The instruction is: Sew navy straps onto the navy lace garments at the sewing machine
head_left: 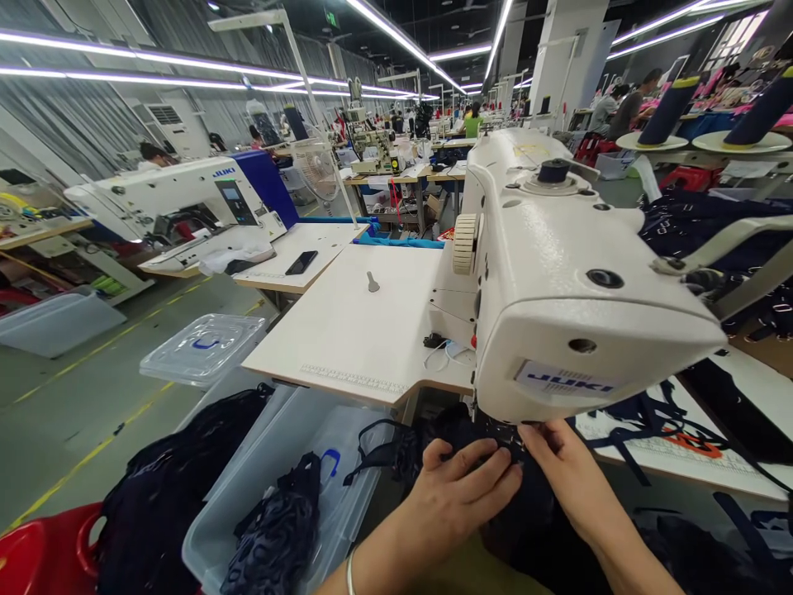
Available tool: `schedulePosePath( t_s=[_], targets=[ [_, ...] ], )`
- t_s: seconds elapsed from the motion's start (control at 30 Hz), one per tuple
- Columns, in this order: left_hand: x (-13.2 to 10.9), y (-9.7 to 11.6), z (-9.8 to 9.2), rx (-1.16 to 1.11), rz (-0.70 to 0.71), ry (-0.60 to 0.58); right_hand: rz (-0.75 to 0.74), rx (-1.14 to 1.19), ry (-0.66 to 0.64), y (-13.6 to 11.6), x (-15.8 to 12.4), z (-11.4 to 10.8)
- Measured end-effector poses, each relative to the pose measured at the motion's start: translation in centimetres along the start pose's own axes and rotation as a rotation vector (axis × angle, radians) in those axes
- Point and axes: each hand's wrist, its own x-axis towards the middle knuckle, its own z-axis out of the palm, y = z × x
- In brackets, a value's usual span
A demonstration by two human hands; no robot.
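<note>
A navy garment piece (455,423) with a narrow loose strap lies under the head of a white sewing machine (595,318), close to the needle area. My left hand (462,492) lies over the cloth, fingers bent down onto it and thumb hidden beneath. To its right, my right hand (567,463) pinches the cloth's edge between thumb and fingers, just below the machine head. The needle and the stitching point are mostly hidden by the head and my fingers.
At lower left, a clear plastic bin (204,529) holds dark lacy pieces beside a dark cloth heap (167,471) and a red stool (43,554). Navy straps (644,421) and orange scissors (694,444) lie right. A phone (301,263) rests on the neighbouring table.
</note>
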Motion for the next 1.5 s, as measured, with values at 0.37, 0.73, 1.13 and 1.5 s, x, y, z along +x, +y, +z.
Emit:
schedulePosePath(
  t_s=[0.37, 0.73, 1.13, 1.5],
  targets=[
    [1.8, 0.7, 0.8, 0.097, -0.149, 0.087, -0.181, -0.319, 0.008, 0.1, 3.6, -0.4],
    [2.5, 0.7, 0.0, 0.087, -0.197, 0.095, -0.389, -0.407, 0.102, 1.5, 5.6, 0.1],
    [2.6, 1.2, 0.3, 0.056, -0.252, 0.079, -0.434, -0.421, 0.094, 1.2, 6.1, 0.3],
    [2.8, 1.3, 0.2, 0.087, -0.26, 0.059, -0.451, -0.413, 0.126, 1.6, 6.2, 0.4]
  ],
)
